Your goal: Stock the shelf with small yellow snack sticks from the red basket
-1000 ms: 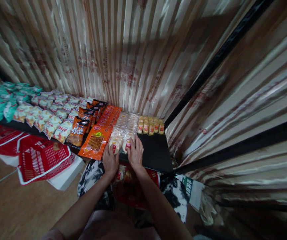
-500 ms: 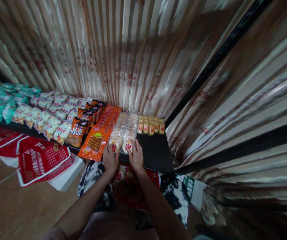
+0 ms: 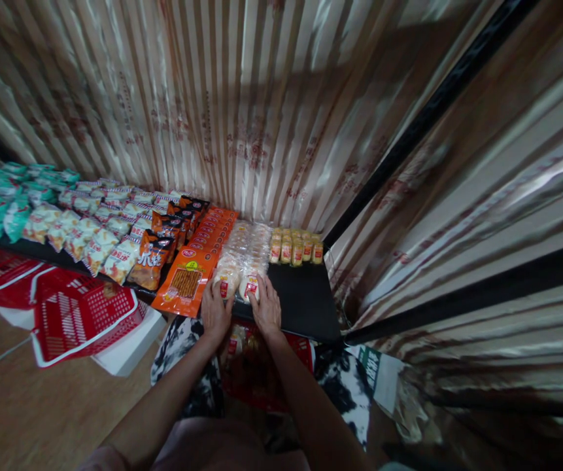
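Two bare hands are seen from above at the front edge of a black shelf (image 3: 305,297), where two side-by-side rows of clear-wrapped, pale round packs (image 3: 244,252) are laid running back toward a striped curtain (image 3: 261,98). How many packs are in each row cannot be counted through the shiny wrap. The left front pack (image 3: 227,277), marked by one red label, is touched by the left hand (image 3: 216,313), its thumb and fingers held apart around the near edge. The right front pack (image 3: 248,286), also red-labelled, is touched by the right hand (image 3: 266,307), with thumb and fingers likewise parted at its near right side. Whether either grip is clamped or only rested there cannot be told

To the right of the rows, one cluster of small yellow packs (image 3: 297,248) is set at the back, five across the front. To the left, a line of overlapping orange packets (image 3: 190,278) is seen, only the front one showing its brown sticks in full. Farther left, orange-and-black bags (image 3: 151,260) are lined up, one in front and several behind, then rows of white bags (image 3: 99,248), about five along the front, then a heap of green bags (image 3: 16,216), too crowded to be counted. Below the shelf, two red baskets (image 3: 85,311) are seen at the left, and one red container (image 3: 246,386) is partly hidden between the forearms
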`<state>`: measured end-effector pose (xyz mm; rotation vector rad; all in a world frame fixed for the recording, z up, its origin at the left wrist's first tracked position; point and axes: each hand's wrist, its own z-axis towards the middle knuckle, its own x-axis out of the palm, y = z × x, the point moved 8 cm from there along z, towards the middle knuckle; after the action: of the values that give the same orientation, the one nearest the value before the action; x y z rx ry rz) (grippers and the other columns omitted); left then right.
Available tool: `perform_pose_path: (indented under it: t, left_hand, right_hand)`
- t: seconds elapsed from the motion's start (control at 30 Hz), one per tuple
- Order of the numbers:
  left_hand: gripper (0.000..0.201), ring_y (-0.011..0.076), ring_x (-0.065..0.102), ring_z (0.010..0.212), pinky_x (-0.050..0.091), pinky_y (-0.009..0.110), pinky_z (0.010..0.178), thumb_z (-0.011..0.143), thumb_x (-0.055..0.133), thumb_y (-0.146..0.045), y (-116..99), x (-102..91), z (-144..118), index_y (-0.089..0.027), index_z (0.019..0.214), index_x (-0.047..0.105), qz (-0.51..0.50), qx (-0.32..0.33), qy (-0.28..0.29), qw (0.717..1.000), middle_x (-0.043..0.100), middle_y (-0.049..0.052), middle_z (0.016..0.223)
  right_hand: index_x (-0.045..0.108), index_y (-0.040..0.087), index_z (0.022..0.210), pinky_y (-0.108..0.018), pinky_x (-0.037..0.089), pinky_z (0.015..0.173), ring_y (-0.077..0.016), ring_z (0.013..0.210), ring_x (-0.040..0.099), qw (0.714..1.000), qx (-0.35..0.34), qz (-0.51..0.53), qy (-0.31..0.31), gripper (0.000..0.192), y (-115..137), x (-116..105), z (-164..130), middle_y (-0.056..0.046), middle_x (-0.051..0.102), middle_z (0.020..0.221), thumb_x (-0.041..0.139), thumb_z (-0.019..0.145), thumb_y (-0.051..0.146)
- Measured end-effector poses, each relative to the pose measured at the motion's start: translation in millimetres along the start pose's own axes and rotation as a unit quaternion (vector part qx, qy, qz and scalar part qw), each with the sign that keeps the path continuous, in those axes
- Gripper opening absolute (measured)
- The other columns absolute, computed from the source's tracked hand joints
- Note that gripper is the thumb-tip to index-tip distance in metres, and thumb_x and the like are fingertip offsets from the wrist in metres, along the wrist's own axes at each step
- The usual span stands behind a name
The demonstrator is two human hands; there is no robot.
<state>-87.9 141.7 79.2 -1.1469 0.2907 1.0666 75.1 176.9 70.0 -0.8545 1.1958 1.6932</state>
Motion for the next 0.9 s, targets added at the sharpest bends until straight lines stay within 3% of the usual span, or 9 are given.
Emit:
perform_pose_path:
  t: [0.13, 0.43, 0.9]
  left_hand:
    - [0.036, 0.0268, 0.041, 0.117, 0.04, 0.043, 0.096, 0.086, 0.045, -0.03, 1.6, -3.5, 0.9, -0.014, 0.119, 0.046, -0.026, -0.001, -0.002, 1.0, 0.041, 0.015, 0.124]
    - [0.031, 0.0262, 0.044, 0.11, 0.042, 0.043, 0.094, 0.084, 0.048, -0.025, 3.0, -1.5, 4.3, -0.013, 0.113, 0.049, -0.008, 0.003, -0.002, 1.0, 0.045, 0.014, 0.115]
    - [0.029, 0.0253, 0.045, 0.105, 0.043, 0.04, 0.089, 0.085, 0.047, -0.027, -5.9, -7.5, 4.1, -0.014, 0.11, 0.051, 0.019, 0.022, -0.012, 1.0, 0.047, 0.013, 0.108]
  right_hand:
    - [0.031, 0.024, 0.139, -0.035, 0.036, 0.093, -0.0239, 0.116, 0.043, 1.0, -0.001, -0.008, 0.005, 0.053, 1.1, -0.5, -0.7, -0.009, 0.036, 0.14, 0.037, 0.09, 0.042]
    - [0.029, 0.027, 0.139, -0.037, 0.037, 0.091, -0.0255, 0.115, 0.044, 0.999, 0.007, -0.025, 0.026, 0.053, 2.6, 0.9, 0.0, -0.01, 0.036, 0.14, 0.038, 0.09, 0.041]
    - [0.031, 0.025, 0.138, -0.038, 0.037, 0.094, -0.0248, 0.12, 0.041, 1.0, 0.007, -0.005, -0.006, 0.052, 4.3, -7.4, -1.9, -0.009, 0.03, 0.143, 0.039, 0.088, 0.037]
